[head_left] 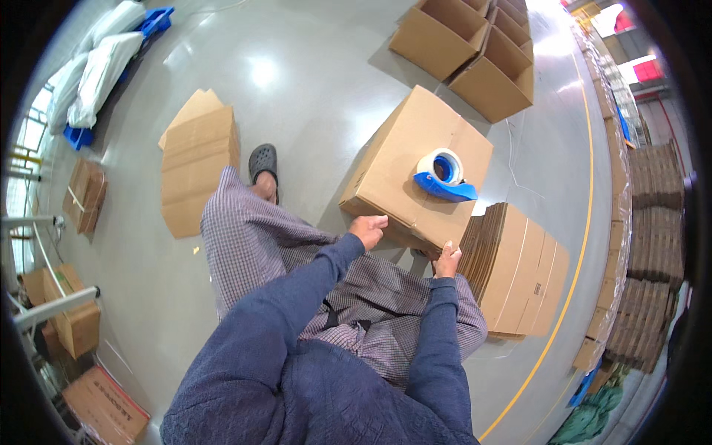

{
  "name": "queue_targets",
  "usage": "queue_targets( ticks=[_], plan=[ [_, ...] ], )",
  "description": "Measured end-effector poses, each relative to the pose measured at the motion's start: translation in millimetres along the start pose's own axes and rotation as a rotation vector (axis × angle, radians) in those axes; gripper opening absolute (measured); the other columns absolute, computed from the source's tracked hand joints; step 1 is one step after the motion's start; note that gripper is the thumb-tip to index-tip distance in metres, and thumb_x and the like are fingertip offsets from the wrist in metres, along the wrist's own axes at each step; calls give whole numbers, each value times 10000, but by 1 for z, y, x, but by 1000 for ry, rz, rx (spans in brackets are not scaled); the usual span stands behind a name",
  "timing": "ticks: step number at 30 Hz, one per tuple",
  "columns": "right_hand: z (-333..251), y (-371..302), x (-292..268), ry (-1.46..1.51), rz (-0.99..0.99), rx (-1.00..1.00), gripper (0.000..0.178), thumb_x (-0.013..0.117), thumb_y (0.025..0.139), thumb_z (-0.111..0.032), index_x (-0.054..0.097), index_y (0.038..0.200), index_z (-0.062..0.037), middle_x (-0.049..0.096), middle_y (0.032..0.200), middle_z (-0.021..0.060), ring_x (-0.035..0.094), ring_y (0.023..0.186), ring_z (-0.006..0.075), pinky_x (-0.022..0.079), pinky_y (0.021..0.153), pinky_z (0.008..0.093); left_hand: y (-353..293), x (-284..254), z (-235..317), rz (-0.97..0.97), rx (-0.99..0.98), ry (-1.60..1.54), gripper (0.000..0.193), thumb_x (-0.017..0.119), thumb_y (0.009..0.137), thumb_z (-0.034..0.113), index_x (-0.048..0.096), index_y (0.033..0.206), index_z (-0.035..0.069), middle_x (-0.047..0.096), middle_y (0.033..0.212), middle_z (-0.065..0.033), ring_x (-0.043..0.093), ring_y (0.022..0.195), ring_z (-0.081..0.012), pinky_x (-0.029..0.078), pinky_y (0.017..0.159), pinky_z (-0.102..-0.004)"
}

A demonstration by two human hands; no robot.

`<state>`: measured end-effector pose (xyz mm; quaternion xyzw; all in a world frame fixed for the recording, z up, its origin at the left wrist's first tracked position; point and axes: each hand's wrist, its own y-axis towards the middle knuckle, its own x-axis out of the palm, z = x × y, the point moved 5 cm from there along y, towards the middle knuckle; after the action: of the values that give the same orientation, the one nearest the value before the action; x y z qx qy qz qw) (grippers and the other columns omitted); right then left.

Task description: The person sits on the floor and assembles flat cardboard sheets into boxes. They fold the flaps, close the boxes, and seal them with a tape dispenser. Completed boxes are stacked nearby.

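Observation:
A brown cardboard box with its top closed stands tilted in front of my knees. On its top rests a blue tape dispenser holding a wide roll of tape. My left hand is closed at the box's near side, thumb and fingers pressed together at the edge. At the near right corner, my right hand grips the box with its thumb up; its other fingers are partly hidden. Neither hand touches the dispenser.
Open empty boxes stand beyond the box. A stack of flattened cartons leans close by on the right, and flat cardboard lies to the left. Metal bars jut in from the left. Bundled cartons line the far right.

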<state>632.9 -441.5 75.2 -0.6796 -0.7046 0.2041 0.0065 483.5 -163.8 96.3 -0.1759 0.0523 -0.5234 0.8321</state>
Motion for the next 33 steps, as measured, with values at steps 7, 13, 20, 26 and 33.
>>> queue_targets(
  ticks=[7, 13, 20, 26, 33],
  plan=[
    [3, -2, 4, -25, 45, 13, 519, 537, 956, -304, 387, 1300, 56, 547, 1190, 173, 530, 1067, 232, 420, 924, 337, 32, -80, 50, 557, 127, 307, 599, 597, 859, 324, 461, 1296, -62, 540, 1261, -255, 537, 1166, -357, 421, 990, -405],
    [-32, -59, 15, -352, 17, 24, 565, 564, 883, -401, 446, 1163, 75, 599, 1101, 262, 579, 1056, 386, 447, 907, 414, 47, -75, 44, 174, 15, 636, 787, 640, 779, 513, 433, 1291, -48, 558, 1226, -266, 543, 1139, -392, 432, 962, -445],
    [-42, -189, 19, -834, -511, 166, 636, 573, 857, -499, 522, 1090, 90, 603, 1061, 316, 578, 1024, 444, 453, 887, 469, -47, -144, 53, -24, -125, 862, 527, 656, 762, 476, 654, 1055, 37, 684, 955, -202, 644, 952, -355, 488, 840, -434],
    [-57, -222, -28, -781, -603, 130, 483, 693, 788, -348, 570, 1089, 9, 649, 1027, 197, 611, 904, 381, 480, 805, 443, -151, -117, 103, -380, 61, 1171, 386, 651, 803, 347, 650, 1080, 79, 667, 953, -186, 643, 908, -339, 503, 781, -433],
    [-95, -152, 18, -324, -553, -450, 508, 684, 729, -38, 563, 1223, -54, 457, 1370, 196, 458, 1273, 296, 407, 1008, 332, -154, -18, 131, -392, 830, 1253, 559, 735, 728, 225, 531, 1229, 86, 589, 1127, -137, 571, 1049, -321, 360, 993, -461]
  ],
)
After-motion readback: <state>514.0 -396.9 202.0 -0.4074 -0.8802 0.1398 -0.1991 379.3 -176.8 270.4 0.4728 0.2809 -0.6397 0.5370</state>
